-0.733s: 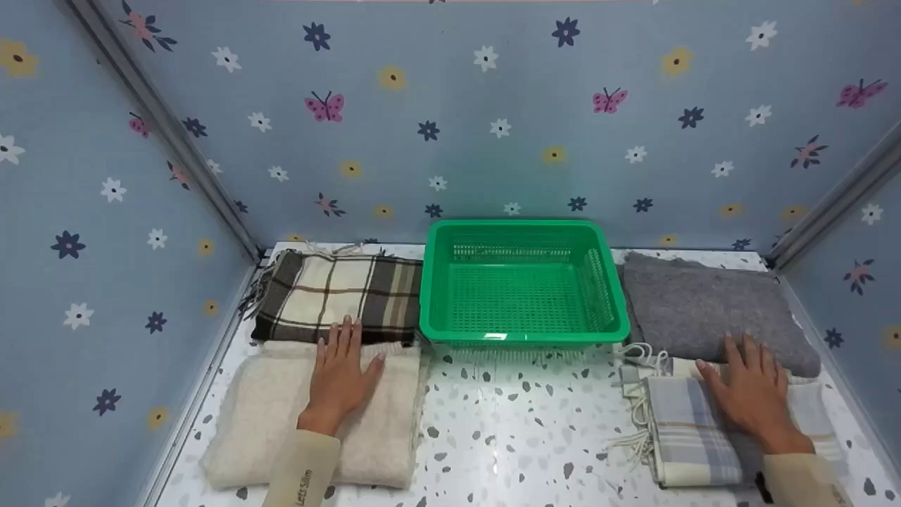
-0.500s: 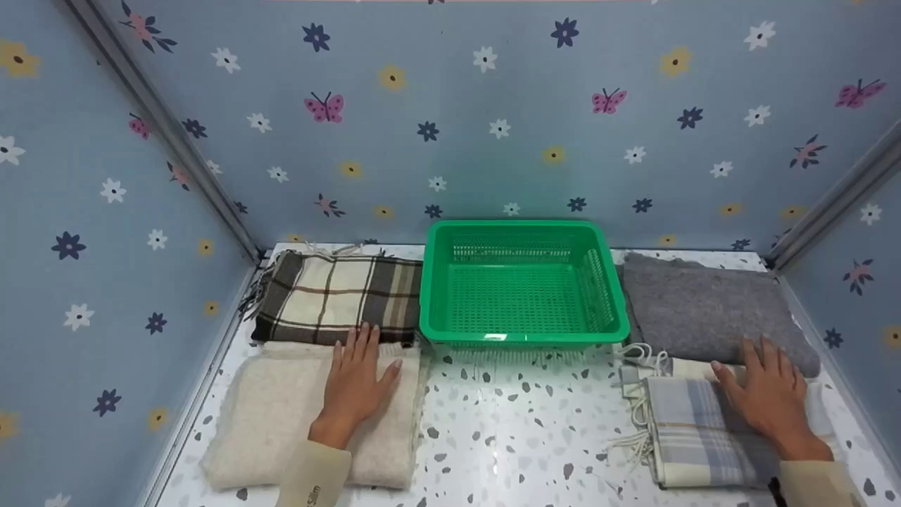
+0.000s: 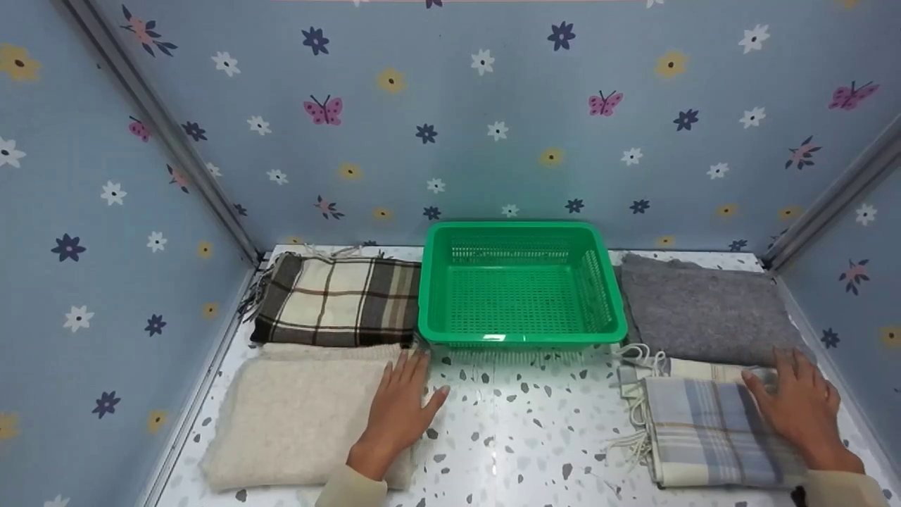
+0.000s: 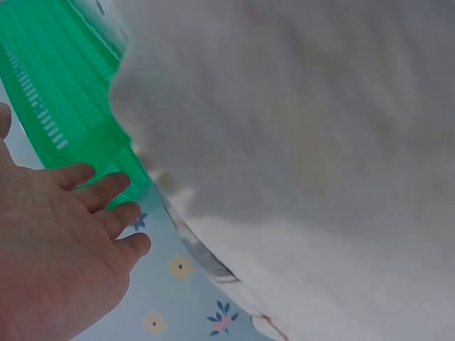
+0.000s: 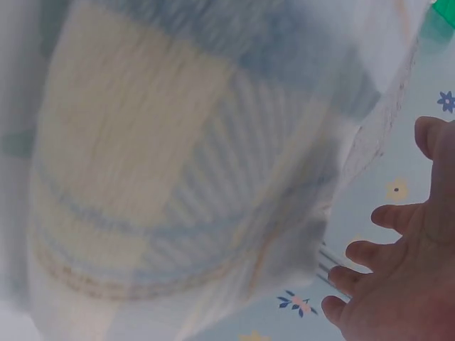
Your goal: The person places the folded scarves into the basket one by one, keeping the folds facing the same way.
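Both hands are bare and hold nothing: left hand [image 3: 398, 405] over the right edge of the folded cream cloth [image 3: 295, 422], right hand [image 3: 802, 408] over the far right part of the folded pale plaid cloth [image 3: 704, 429]. Fingers on both slightly spread, thumbs apart, nothing pinched; the wrist views suggest hovering, but contact can't be confirmed. To handle either cloth well, I'd slide flat fingers under the whole fold and support it from both sides, since a one-corner pinch would likely open the layers. Left hand sits well off-centre, so recentring over the cream cloth seems sensible; mind the loose fringe on the pale plaid cloth's left side, likely to snag or drag. Container: one green basket [image 3: 549, 338], upright, at the back of the speckled white worktop [image 3: 507, 436] near the wall [image 3: 521, 169], lattice floor bare, nothing inside. Dark plaid cloth [image 3: 338, 296] lies folded just left of it, grey cloth [image 3: 704, 310] folded just right. All four cloths lie outside the basket.
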The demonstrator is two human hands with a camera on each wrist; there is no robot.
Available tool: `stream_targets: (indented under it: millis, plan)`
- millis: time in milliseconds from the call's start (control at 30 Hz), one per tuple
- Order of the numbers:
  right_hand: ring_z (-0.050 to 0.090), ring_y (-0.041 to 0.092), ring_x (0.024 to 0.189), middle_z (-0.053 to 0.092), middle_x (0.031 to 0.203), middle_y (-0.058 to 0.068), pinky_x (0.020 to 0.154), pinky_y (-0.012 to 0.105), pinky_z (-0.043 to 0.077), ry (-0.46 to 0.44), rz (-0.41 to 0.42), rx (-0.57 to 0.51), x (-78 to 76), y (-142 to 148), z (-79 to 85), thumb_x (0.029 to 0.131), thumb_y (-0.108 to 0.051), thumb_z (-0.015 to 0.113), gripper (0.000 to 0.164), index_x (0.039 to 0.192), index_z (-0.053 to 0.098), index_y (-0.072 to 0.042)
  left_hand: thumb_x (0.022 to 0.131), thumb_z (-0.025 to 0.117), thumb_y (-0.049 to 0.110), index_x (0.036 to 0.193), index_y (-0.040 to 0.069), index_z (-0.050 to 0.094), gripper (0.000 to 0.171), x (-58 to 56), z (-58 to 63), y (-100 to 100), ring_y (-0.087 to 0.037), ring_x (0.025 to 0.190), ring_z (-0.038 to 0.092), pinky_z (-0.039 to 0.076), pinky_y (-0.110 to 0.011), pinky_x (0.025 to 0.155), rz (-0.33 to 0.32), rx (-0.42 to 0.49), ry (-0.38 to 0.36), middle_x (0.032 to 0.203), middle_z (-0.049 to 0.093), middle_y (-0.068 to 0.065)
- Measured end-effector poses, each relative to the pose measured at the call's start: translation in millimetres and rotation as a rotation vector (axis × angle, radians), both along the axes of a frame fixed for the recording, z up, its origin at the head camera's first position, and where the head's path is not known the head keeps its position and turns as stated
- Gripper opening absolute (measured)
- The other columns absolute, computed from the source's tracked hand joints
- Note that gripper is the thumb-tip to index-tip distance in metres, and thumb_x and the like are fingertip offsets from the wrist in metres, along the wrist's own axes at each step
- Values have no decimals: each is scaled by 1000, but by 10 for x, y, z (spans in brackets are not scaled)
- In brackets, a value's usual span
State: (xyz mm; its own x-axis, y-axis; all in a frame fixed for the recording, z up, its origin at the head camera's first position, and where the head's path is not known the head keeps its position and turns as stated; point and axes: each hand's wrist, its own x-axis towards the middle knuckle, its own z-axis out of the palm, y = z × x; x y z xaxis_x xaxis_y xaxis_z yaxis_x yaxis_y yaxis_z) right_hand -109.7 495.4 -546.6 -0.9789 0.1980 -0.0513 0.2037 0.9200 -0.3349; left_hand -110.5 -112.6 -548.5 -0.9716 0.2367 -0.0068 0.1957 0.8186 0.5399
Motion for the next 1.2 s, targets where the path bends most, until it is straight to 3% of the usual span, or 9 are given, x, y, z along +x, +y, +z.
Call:
stream_targets:
  millis: [167, 367, 700, 967, 1200]
  plan:
    - [21, 71, 137, 16, 155, 51, 105, 83, 17, -5, -27, 8, 30, 72, 21, 111, -51, 45, 84, 156, 23, 16, 108, 58, 45, 159, -6, 40, 74, 45, -15, 170, -46, 156, 28, 19, -60, 127, -23, 40, -42, 164, 39, -28]
    - [29, 72, 131, 22, 151, 50, 104, 82, 25, 12, -95, 30, 54, 125, 9, 108, -27, 56, 67, 149, 30, 19, 108, 59, 44, 157, -6, 42, 72, 81, -52, 320, -44, 153, 35, 26, -58, 125, -49, 54, -33, 161, 43, -26]
    - [30, 73, 129, 22, 146, 52, 104, 78, 32, -96, -163, 5, 92, 317, -27, 99, -11, 45, 66, 153, 23, 22, 108, 58, 45, 159, -2, 41, 71, 115, -79, 523, -42, 154, 35, 28, -59, 124, -53, 115, -107, 164, 41, -22]
    - [32, 72, 130, 28, 141, 54, 107, 76, 33, -126, -155, -22, 83, 391, -16, 99, -6, 44, 64, 149, 23, 28, 108, 57, 46, 159, -1, 41, 71, 129, -110, 674, -40, 153, 37, 31, -58, 123, -75, 152, -124, 163, 43, -21]
    - [52, 68, 111, 50, 116, 53, 92, 72, 45, -127, -63, -27, 68, 471, -3, 93, 0, 43, 54, 133, 34, 36, 109, 56, 44, 160, 1, 39, 69, 124, -129, 823, -39, 152, 39, 32, -58, 122, -111, 178, -143, 163, 43, -20]
